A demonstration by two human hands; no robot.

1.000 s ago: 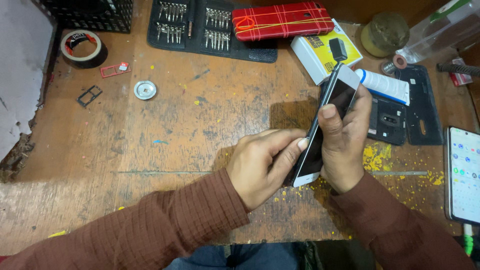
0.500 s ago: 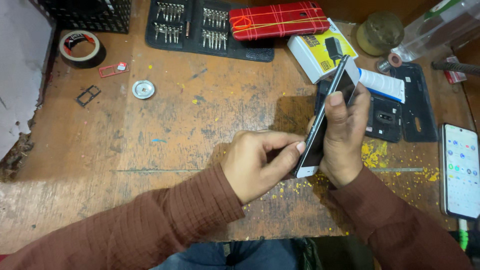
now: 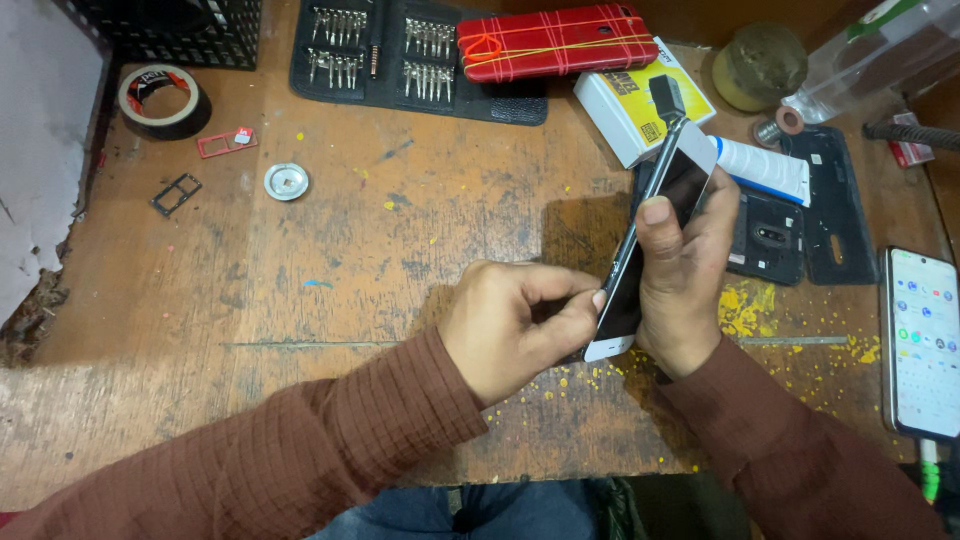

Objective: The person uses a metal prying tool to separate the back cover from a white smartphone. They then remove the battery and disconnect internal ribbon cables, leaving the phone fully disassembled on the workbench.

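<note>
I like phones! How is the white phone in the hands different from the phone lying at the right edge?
The white phone stands tilted on its edge, gripped by the right hand and pinched by the left hand; the lit phone lies flat on the wooden table, untouched. The white phone's screen is dark; the lit phone's glows with icons. Both are slim rectangles.

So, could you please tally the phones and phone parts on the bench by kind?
White phone held on edge in both hands: 1
Lit phone lying flat: 1
Red phone bound with bands: 1
Black back covers: 2
Card trays: 2
Total: 7
</note>
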